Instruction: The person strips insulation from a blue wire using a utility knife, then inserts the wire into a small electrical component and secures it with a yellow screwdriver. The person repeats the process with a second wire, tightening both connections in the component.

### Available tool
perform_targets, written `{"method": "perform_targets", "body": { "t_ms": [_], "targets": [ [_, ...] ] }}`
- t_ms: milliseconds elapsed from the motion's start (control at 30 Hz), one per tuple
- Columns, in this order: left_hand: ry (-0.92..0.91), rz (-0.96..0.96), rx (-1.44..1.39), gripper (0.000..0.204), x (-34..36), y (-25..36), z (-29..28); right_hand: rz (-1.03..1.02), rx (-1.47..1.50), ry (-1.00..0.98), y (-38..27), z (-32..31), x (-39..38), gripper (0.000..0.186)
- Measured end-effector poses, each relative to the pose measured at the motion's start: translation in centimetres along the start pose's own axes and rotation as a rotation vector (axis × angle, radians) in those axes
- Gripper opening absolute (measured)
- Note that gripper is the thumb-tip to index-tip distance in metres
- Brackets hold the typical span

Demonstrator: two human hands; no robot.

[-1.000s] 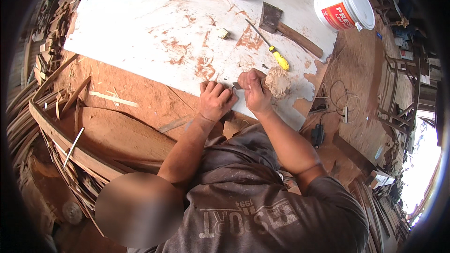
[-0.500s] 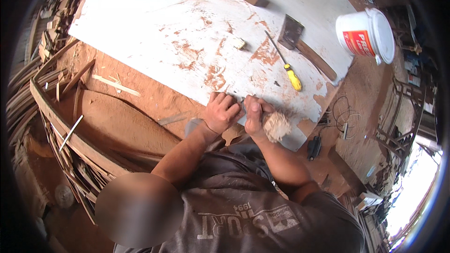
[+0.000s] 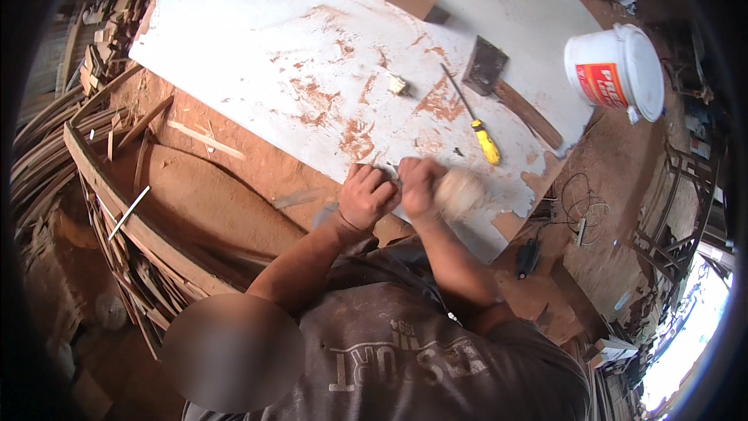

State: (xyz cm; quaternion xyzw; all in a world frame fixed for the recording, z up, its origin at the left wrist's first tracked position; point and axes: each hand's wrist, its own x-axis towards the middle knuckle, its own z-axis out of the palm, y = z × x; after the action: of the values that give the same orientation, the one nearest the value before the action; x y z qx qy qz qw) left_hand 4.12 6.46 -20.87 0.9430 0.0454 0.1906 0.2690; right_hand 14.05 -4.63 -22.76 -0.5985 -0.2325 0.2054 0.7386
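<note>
Head view, left hand [image 3: 368,196]: curled; whether it gripped anything couldn't be told
Right hand [image 3: 418,185]: clenched, seemingly on the pale lump [image 3: 460,193]
Pale lump: sat just right of your right hand
Handling: seemed light, stiff; best held hand-side

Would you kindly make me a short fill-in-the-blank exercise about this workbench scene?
1. The screwdriver on the white board has a ____ handle.
2. The dark-headed tool has a handle made of ____.
3. In the picture, the lidded bucket is to the ____ of the screwdriver.
4. The pale, blurred object shows beside the person's ____ hand.

Missing words: yellow; wood; right; right.
</note>
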Motion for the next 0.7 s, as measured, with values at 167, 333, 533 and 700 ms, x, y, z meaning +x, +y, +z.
{"method": "perform_targets", "body": {
  "t_ms": [167, 333, 533, 700],
  "targets": [
    [0.105, -0.014, 0.017, 0.024, -0.8, -0.1, 0.8, 0.101, 0.411, 0.15, -2.4, -2.4, 2.0, 0.032],
    [0.171, -0.018, 0.02, 0.023, -0.4, 0.3, 0.9, 0.211, -0.609, 0.031, -7.3, -3.1, -1.2, 0.031],
    [0.229, -0.053, -0.205, 0.017, -0.3, 0.4, 0.2, 0.172, -0.934, -0.142, -8.1, -9.1, -6.4, 0.034],
    [-0.006, -0.455, -0.609, 0.009, -1.0, 2.4, -3.3, -0.069, -1.179, -0.282, -7.9, -12.4, -7.3, 0.043]
  ]
}}
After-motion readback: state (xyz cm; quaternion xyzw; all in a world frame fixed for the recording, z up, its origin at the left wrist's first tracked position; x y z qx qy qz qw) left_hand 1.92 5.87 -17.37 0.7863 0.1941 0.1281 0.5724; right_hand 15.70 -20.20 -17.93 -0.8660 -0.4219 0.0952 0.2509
